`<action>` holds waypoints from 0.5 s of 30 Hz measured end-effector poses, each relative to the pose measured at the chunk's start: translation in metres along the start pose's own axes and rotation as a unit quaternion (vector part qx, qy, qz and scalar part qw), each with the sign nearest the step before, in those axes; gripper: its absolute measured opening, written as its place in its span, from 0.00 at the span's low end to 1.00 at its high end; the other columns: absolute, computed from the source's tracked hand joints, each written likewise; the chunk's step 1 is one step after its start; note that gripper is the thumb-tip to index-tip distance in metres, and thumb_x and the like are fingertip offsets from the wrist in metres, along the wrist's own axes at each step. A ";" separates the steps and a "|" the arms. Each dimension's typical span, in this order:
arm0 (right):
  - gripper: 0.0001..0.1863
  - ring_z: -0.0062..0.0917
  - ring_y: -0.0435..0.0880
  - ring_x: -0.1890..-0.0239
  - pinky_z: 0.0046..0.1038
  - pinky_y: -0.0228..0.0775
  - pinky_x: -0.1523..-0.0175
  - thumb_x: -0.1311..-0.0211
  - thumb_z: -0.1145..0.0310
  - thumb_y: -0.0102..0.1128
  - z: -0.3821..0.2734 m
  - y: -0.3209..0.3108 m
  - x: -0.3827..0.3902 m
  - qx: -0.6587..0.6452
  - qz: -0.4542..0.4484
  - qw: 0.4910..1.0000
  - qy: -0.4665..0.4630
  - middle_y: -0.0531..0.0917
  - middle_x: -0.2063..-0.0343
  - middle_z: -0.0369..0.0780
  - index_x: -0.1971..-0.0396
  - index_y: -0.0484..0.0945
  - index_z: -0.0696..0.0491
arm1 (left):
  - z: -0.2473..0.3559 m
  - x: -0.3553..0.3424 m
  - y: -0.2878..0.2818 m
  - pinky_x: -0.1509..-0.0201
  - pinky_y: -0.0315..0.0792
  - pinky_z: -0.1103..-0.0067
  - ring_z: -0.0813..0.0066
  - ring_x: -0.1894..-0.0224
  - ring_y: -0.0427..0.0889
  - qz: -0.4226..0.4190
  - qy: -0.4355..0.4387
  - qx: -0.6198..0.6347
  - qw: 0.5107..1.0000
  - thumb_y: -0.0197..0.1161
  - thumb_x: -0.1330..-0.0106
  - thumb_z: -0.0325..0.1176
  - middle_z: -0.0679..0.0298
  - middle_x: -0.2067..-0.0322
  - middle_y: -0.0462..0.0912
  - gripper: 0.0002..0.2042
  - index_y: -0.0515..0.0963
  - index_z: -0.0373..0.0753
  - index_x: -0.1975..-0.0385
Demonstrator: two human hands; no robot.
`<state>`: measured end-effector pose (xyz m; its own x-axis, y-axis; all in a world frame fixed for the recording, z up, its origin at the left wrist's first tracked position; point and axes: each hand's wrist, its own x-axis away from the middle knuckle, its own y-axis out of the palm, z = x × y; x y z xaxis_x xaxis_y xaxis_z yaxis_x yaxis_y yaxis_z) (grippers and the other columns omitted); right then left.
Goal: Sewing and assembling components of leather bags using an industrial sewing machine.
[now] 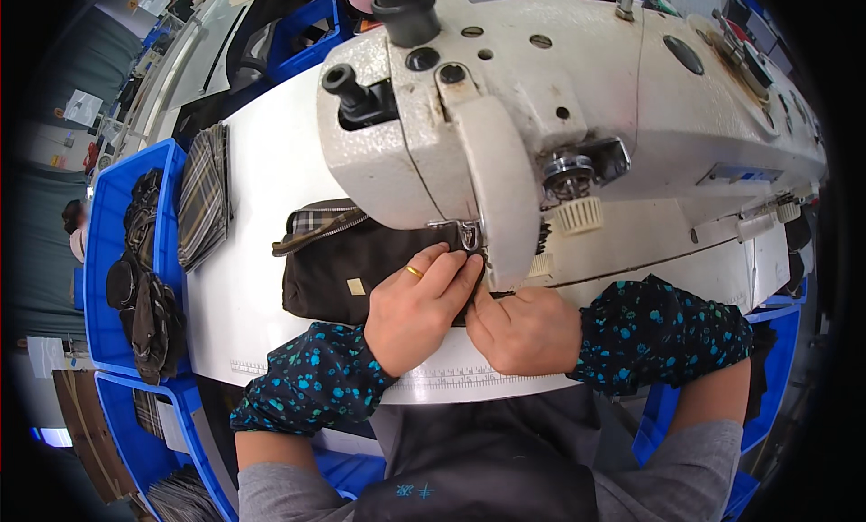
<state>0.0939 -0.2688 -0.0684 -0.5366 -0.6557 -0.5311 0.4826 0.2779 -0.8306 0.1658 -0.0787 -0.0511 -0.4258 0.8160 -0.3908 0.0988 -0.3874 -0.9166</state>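
A dark brown fabric pouch (317, 278) with an open zipper and plaid lining lies on the white sewing table (257, 341), its right end beneath the head of a sewing machine (424, 152). My left hand (417, 301), with a gold ring, presses its fingertips on the pouch's edge just in front of the presser foot (469, 236). Close beside it, my right hand (528, 331) is closed, thumb and fingers pinching the same edge. The fingertips of both hands almost meet there. The needle point and the seam are hidden by the machine and fingers.
A stack of plaid fabric pieces (206, 197) lies at the table's left. Beyond it stands a blue bin (97, 242) of dark pouches. Another blue bin (113, 414) sits below, and one more blue bin (780, 360) is at the right.
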 end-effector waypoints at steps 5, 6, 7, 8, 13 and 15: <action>0.14 0.23 0.80 0.81 0.24 0.66 0.79 0.51 0.66 0.60 0.006 0.003 0.000 -0.010 0.018 1.000 0.002 0.84 0.69 0.52 0.70 0.83 0.62 | -0.001 -0.004 -0.001 0.53 0.81 0.76 0.64 0.47 0.83 -0.002 -0.015 0.006 1.000 0.62 0.45 0.30 0.63 0.53 0.81 0.20 0.83 0.37 0.50; 0.13 0.23 0.80 0.81 0.24 0.66 0.79 0.52 0.66 0.61 0.007 0.003 0.000 -0.008 0.010 1.000 0.008 0.84 0.69 0.51 0.71 0.83 0.61 | -0.001 -0.004 -0.001 0.53 0.81 0.76 0.65 0.47 0.82 -0.009 -0.024 -0.005 1.000 0.62 0.44 0.30 0.64 0.52 0.81 0.20 0.83 0.38 0.50; 0.13 0.24 0.80 0.80 0.24 0.66 0.79 0.52 0.66 0.61 0.008 0.003 -0.001 -0.013 0.006 1.000 0.021 0.84 0.68 0.50 0.71 0.83 0.61 | -0.001 -0.005 -0.002 0.53 0.81 0.76 0.65 0.47 0.82 -0.022 -0.035 -0.011 0.999 0.62 0.44 0.30 0.64 0.52 0.82 0.19 0.83 0.38 0.50; 0.13 0.24 0.80 0.80 0.24 0.66 0.79 0.52 0.66 0.61 0.009 0.003 -0.002 -0.006 0.002 1.000 0.014 0.84 0.68 0.50 0.71 0.83 0.61 | -0.001 -0.005 -0.002 0.53 0.81 0.76 0.65 0.47 0.82 -0.016 -0.034 -0.016 0.999 0.62 0.44 0.30 0.64 0.52 0.82 0.19 0.83 0.38 0.50; 0.13 0.25 0.82 0.79 0.25 0.70 0.78 0.53 0.66 0.61 0.013 0.002 -0.005 -0.029 0.022 0.999 0.037 0.85 0.68 0.50 0.72 0.82 0.60 | -0.003 -0.009 -0.003 0.54 0.81 0.77 0.66 0.47 0.81 -0.035 -0.058 -0.011 0.998 0.61 0.43 0.30 0.64 0.52 0.82 0.19 0.83 0.39 0.50; 0.13 0.24 0.82 0.79 0.25 0.71 0.77 0.52 0.66 0.61 0.013 0.001 -0.006 -0.016 0.016 0.999 0.034 0.86 0.67 0.51 0.71 0.82 0.60 | -0.003 -0.010 -0.002 0.54 0.80 0.77 0.67 0.48 0.81 -0.016 -0.052 -0.018 0.998 0.61 0.43 0.30 0.65 0.53 0.81 0.19 0.83 0.39 0.50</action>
<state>0.1065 -0.2740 -0.0641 -0.5672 -0.5978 -0.5665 0.4781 0.3210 -0.8175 0.1726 -0.0842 -0.0456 -0.5198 0.7782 -0.3525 0.1156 -0.3447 -0.9316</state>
